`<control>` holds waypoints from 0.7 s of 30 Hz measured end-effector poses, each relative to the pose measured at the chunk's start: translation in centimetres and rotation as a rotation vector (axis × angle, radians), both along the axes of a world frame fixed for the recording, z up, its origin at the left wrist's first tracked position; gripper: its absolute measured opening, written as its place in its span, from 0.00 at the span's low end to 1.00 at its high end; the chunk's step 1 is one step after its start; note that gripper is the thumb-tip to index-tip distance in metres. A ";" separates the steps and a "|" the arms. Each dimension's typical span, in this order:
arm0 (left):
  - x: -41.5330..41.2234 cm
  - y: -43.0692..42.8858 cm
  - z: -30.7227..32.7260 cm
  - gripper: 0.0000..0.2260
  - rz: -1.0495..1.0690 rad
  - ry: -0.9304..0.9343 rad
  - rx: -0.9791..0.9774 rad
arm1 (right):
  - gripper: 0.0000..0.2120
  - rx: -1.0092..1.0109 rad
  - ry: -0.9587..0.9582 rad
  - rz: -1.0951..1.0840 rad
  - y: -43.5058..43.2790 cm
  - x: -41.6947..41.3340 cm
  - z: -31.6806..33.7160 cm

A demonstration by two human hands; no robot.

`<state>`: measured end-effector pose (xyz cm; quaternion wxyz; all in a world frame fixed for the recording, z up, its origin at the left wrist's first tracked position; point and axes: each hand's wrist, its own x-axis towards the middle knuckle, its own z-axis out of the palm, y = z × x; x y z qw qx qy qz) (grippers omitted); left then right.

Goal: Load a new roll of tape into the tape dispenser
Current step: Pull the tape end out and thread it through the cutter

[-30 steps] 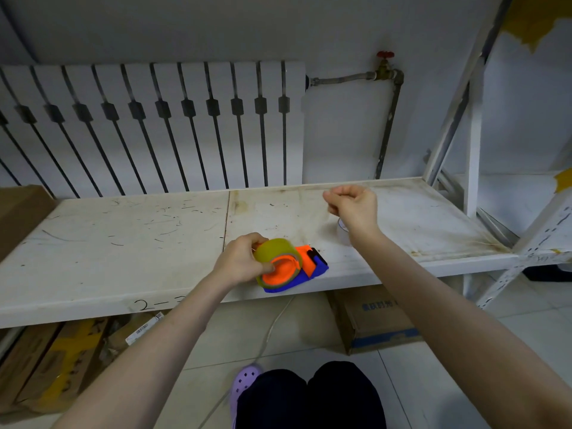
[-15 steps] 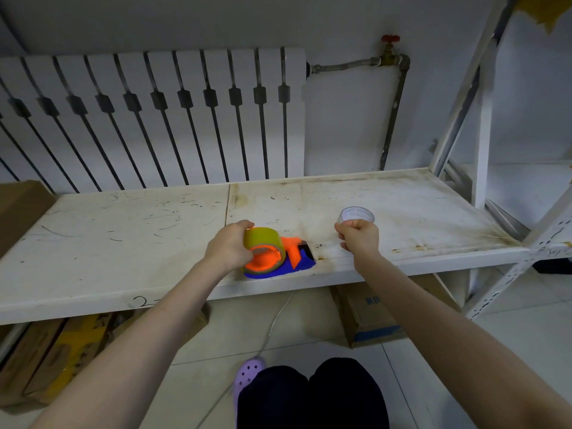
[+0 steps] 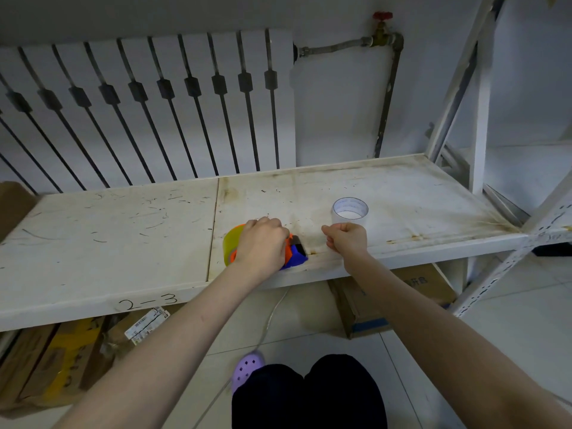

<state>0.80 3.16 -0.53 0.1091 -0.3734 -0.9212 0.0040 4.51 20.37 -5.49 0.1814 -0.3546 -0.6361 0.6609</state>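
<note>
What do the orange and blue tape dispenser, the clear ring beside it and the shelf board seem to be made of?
The tape dispenser looks like moulded plastic: bright, solid orange and blue, smooth faces. The clear ring seems to be a roll of transparent tape or its leftover core; the shelf shows through its wall. The shelf board looks like white-painted metal or laminate, scratched and rust-stained; which one is unclear.

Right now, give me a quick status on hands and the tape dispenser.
Left hand clamped over tape dispenser on shelf. Right hand fisted beside it. Empty tape core behind. Nothing blocking.
</note>
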 end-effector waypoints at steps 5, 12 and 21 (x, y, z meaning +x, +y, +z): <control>-0.3 0.0 -0.3 0.17 0.034 -0.026 0.011 | 0.08 -0.028 0.003 -0.003 0.0 -0.2 -0.2; -2.2 -1.8 1.4 0.25 0.271 -0.169 0.036 | 0.05 -0.019 0.110 -0.018 0.3 -0.3 1.3; -2.5 -3.2 1.5 0.23 0.325 -0.437 0.250 | 0.05 0.543 0.445 0.184 -2.7 1.1 8.3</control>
